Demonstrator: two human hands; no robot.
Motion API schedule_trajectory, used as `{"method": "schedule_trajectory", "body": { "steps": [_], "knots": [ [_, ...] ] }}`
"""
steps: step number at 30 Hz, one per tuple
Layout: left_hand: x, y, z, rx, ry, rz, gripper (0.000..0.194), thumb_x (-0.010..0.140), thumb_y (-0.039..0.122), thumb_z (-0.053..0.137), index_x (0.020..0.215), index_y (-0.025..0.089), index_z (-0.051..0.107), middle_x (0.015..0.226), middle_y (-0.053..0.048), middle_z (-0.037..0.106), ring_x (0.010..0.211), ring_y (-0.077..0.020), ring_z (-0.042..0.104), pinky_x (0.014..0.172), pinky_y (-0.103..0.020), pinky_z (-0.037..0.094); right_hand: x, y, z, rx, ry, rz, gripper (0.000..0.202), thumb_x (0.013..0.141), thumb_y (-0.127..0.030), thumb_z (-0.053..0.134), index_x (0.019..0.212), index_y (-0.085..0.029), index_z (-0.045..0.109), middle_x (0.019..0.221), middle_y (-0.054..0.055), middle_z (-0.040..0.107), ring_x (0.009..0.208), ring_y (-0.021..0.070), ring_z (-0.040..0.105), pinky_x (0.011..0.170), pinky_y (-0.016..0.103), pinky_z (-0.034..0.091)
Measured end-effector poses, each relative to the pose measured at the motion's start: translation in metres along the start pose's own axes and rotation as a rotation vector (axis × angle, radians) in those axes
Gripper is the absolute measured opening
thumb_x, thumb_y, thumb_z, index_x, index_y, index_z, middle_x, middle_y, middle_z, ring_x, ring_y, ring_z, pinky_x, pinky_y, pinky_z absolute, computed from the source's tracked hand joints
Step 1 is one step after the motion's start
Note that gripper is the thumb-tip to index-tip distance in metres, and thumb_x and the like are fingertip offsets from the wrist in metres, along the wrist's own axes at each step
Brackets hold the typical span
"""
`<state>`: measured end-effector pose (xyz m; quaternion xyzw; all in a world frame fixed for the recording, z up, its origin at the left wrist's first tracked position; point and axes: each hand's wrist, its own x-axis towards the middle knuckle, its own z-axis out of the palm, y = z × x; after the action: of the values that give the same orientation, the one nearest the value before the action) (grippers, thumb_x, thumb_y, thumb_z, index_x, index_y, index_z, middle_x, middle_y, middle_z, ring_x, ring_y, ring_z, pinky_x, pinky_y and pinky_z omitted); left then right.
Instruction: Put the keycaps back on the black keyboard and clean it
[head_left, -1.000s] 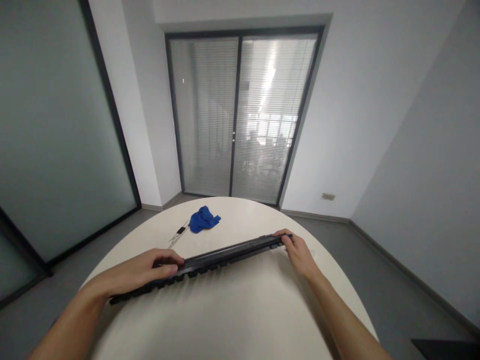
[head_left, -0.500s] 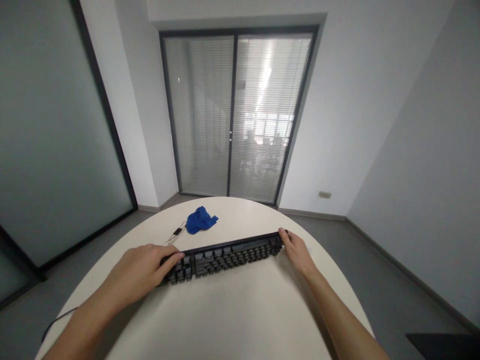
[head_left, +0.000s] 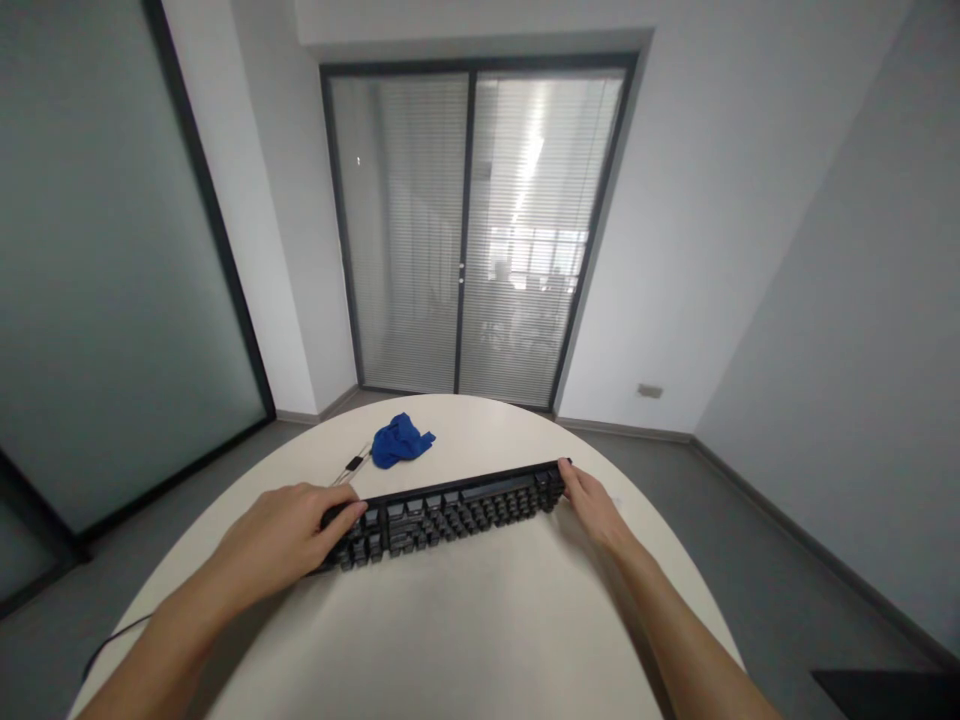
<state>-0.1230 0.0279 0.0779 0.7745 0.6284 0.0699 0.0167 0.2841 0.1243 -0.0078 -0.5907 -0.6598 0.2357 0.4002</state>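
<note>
A black keyboard (head_left: 461, 515) is held between my two hands above the round white table, its keys facing me and its right end farther up in the view. My left hand (head_left: 300, 530) grips the left end, thumb across the keys and the other fingers mostly hidden behind. At the opposite end, my right hand (head_left: 589, 500) is closed on the corner with its thumb on top. Behind the keyboard lies a crumpled blue cloth (head_left: 401, 441). Beside the cloth is a thin wire-like tool with a black middle piece (head_left: 354, 464), partly hidden by my left hand.
The round table (head_left: 450, 640) has its curved edge all around my arms. A dark cable (head_left: 124, 632) runs over its left edge. Beyond stand glass doors with blinds (head_left: 405, 240). A dark object (head_left: 892, 692) shows at the lower right.
The keyboard has tilted slightly, so more of its key tops face me. Both hands keep their grip on its ends, and the cloth has not moved.
</note>
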Motion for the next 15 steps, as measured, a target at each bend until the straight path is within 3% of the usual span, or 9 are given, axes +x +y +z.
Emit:
{"method": "schedule_trajectory", "body": {
  "steps": [7, 11, 15],
  "knots": [
    [-0.009, 0.026, 0.006, -0.022, -0.106, 0.037, 0.029, 0.086, 0.05, 0.056, 0.105, 0.034, 0.069, 0.095, -0.004, 0.074, 0.091, -0.0299, 0.068, 0.075, -0.034, 0.043, -0.006, -0.007, -0.002, -0.104, 0.041, 0.008, 0.061, 0.097, -0.062, 0.019, 0.08, -0.021, 0.061, 0.079, 0.01, 0.066, 0.081, 0.0272, 0.06, 0.081, 0.038, 0.044],
    [-0.008, 0.04, 0.015, -0.002, -0.105, 0.026, 0.028, 0.092, 0.041, 0.046, 0.103, 0.029, 0.068, 0.092, -0.008, 0.073, 0.087, -0.0301, 0.069, 0.075, -0.035, 0.045, -0.006, -0.003, -0.002, -0.093, 0.059, -0.051, 0.063, 0.1, -0.055, 0.013, 0.092, -0.02, 0.065, 0.076, 0.007, 0.063, 0.078, 0.0267, 0.057, 0.079, 0.039, 0.042],
    [-0.008, 0.042, 0.02, -0.026, -0.033, -0.01, 0.034, 0.094, 0.046, 0.041, 0.104, 0.029, 0.068, 0.09, -0.01, 0.073, 0.085, -0.0334, 0.069, 0.073, -0.037, 0.044, -0.003, 0.003, -0.003, 0.016, 0.129, -0.059, 0.067, 0.1, -0.055, 0.007, 0.106, -0.02, 0.064, 0.072, 0.005, 0.055, 0.072, 0.026, 0.051, 0.074, 0.039, 0.04]
  ]
}}
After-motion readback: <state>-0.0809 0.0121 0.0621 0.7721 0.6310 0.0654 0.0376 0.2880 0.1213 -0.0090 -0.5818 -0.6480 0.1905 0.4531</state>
